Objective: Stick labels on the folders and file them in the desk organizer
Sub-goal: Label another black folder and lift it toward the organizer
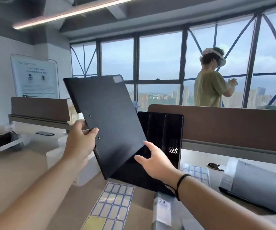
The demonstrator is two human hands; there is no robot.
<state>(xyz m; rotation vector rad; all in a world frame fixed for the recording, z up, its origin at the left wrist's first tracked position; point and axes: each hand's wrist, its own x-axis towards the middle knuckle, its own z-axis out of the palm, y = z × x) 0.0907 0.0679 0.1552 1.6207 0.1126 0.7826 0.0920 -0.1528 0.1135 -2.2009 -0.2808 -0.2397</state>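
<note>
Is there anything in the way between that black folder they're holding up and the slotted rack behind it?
Nothing visible. The folder, gripped by the left hand, hangs tilted before the desk organizer, whose visible slots look empty. The right hand is at its lower edge.

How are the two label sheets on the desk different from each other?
The near label sheet lies in front of the desk organizer, in full view; the far label sheet lies to the organizer's right, partly hidden behind the right hand's wrist. The near sheet shows yellowish patches; the far one looks pale blue-white. Both carry grids of blue-bordered labels.
</note>
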